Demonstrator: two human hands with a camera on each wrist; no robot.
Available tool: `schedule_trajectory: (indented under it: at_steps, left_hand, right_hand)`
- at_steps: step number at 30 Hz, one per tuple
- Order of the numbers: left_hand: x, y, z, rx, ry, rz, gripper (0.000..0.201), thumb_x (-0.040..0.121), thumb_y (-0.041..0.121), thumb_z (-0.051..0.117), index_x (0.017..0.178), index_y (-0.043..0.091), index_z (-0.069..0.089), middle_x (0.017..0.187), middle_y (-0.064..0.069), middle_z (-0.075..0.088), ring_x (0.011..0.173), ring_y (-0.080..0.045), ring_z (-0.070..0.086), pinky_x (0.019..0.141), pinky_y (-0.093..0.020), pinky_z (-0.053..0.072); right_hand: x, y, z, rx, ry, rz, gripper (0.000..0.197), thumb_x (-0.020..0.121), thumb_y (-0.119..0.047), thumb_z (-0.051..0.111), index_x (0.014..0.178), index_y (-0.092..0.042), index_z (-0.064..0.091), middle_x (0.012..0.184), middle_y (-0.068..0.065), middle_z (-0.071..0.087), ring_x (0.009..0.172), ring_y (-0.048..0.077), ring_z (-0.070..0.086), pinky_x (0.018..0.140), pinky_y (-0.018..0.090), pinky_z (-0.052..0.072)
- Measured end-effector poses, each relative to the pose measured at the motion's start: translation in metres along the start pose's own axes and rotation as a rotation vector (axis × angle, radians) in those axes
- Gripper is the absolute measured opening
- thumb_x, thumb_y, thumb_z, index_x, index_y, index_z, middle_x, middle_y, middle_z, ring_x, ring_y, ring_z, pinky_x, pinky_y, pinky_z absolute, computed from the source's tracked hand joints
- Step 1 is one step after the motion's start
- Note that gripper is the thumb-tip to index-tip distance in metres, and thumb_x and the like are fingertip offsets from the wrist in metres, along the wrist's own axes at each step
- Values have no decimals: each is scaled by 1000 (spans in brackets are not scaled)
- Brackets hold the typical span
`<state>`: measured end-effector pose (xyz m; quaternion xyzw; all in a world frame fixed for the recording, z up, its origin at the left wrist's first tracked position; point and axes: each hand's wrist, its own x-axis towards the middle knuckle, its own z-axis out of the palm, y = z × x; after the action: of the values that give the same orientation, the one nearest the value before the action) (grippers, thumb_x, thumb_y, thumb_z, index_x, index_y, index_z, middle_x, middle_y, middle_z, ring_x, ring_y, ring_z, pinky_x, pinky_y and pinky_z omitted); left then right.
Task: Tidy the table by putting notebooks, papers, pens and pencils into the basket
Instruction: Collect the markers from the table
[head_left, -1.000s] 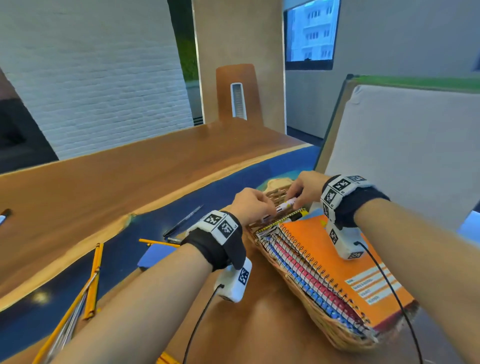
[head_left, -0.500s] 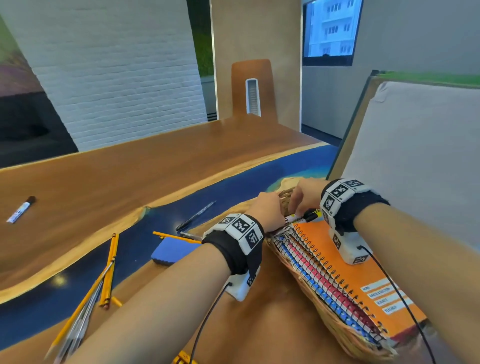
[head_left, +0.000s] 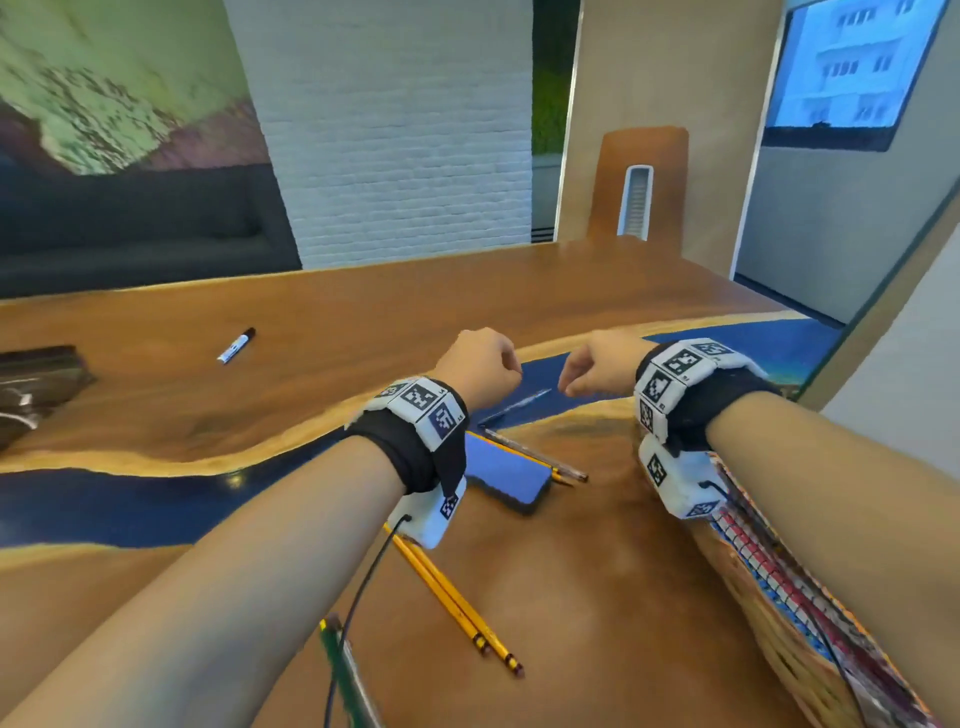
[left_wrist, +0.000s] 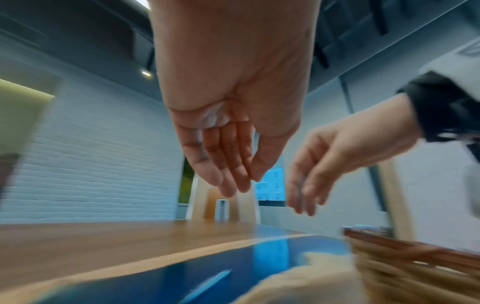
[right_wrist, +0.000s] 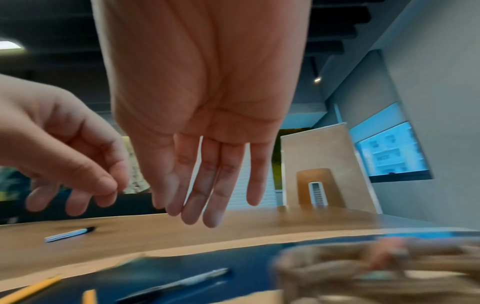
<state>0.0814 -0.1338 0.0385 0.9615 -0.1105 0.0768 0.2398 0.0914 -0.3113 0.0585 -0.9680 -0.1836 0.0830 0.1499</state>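
My left hand (head_left: 480, 366) and right hand (head_left: 597, 366) hung empty, fingers loose, above the pen (head_left: 514, 406); basket (head_left: 769, 629) right, eraser (head_left: 506, 473) near

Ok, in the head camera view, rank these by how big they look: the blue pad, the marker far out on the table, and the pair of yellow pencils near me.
1. blue pad
2. pair of yellow pencils, nearer the camera, so unsure against the pad
3. marker, farthest away
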Motion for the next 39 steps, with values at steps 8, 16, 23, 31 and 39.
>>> schedule_trajectory:
  at_steps: [8, 16, 23, 31, 39]
  left_hand:
    - [-46, -126, -71, 113, 119, -360, 20, 84, 9, 54, 70, 18, 64, 89, -10, 71, 84, -26, 66, 76, -36, 56]
    - [-60, -216, -112, 182, 255, -547, 27, 90, 9, 44, 91, 1, 69, 94, -18, 68, 92, -31, 62, 77, -33, 52]
    - [-33, -280, -130, 221, 256, -593, 27, 91, 9, 44, 93, -5, 67, 83, -17, 65, 68, -29, 55, 54, -31, 48]
    - [8, -346, -144, 126, 197, -715, 12, 89, 6, 51, 91, 8, 63, 92, -12, 59, 75, -28, 54, 67, -32, 47]
    - [29, -417, -118, 86, 119, -766, 42, 91, 23, 56, 131, 15, 44, 123, -10, 48, 107, -28, 52, 85, -36, 46]
  right_hand:
    - [38, -105, 34, 42, -84, -253, 15, 86, -13, 62, 97, -13, 72, 95, 10, 72, 78, 16, 61, 83, 32, 52]
    - [86, -184, 50, 46, -122, -340, 17, 87, -17, 61, 101, -14, 71, 96, 11, 71, 84, 18, 63, 86, 34, 52]
    - [155, -237, 56, 97, -140, -305, 19, 88, -17, 62, 104, -15, 71, 97, 10, 71, 82, 15, 61, 85, 30, 49]
    - [232, -266, 73, 135, -239, -267, 14, 88, -19, 62, 99, -17, 71, 97, 13, 72, 85, 16, 64, 88, 32, 51]
    - [300, -270, 98, 216, -304, -222, 14, 88, -18, 62, 98, -15, 72, 70, -4, 65, 67, 6, 61, 77, 23, 49]
